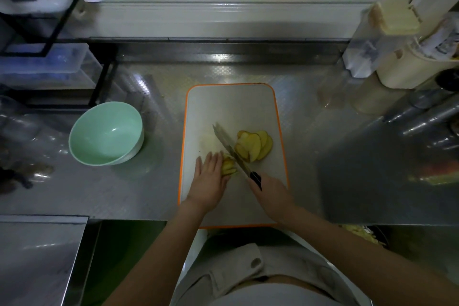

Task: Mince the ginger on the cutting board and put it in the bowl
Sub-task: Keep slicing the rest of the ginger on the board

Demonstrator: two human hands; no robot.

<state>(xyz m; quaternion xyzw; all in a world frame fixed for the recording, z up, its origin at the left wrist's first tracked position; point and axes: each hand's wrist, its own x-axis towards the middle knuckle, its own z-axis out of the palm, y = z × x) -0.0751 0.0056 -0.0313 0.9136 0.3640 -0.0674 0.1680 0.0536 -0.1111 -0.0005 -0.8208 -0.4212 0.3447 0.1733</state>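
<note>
Slices of pale yellow ginger [254, 145] lie fanned and overlapping on the right half of the white plastic cutting board with an orange rim [233, 102], about midway along its length. Through the head camera I see a smaller yellow ginger chunk [229, 166] just left of the slices and a little nearer to me, already partly cut into thin pieces. My left hand [208, 179] lies flat on the board, fingers straight and pressed together, with the fingertips against the left side of the chunk. My right hand [269, 189] has its fingers curled round the black handle of a long steel-bladed knife [229, 149]. The blade runs diagonally from near right to far left, between the chunk and the slices, against the chunk's right side. I cannot tell whether the tip rests on the board. A round mint-green bowl [106, 131] stands on the patterned steel counter [149, 194], well left of the board. Clear plastic containers with cream lids [387, 32] stand at the far right, and clear storage boxes [49, 64] sit in a black rack at the far left.
</note>
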